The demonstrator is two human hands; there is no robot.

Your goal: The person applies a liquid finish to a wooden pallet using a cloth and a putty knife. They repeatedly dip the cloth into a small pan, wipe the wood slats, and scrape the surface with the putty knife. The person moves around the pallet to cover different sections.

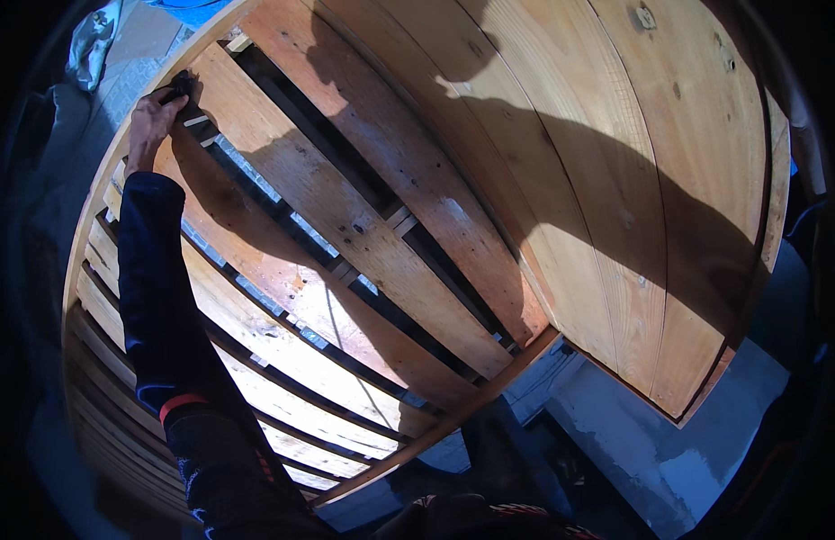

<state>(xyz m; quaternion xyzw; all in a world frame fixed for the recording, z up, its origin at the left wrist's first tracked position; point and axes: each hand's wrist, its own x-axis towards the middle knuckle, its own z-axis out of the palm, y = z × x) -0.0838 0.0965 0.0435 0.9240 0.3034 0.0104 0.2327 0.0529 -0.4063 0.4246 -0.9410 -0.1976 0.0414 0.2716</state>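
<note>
My left hand (150,126) reaches to the far left corner of a slatted wooden frame (79,249). Its fingers are closed on a small dark wad (184,84), whose kind I cannot make out. The wad touches the far end of a reddish-brown wooden slat (287,148), by the frame's curved-looking rail. A pale shape at the right rim, beside the panel edge, looks like part of my right hand (803,148); its fingers are hidden.
A broad panel of joined planks (615,193) lies at the right, beside the slats. Dark gaps separate the slats, and shadows cross the wood. At the far left lie a crumpled pale bag (92,45) and a blue thing (188,7). Grey patchy flooring (656,432) shows below right.
</note>
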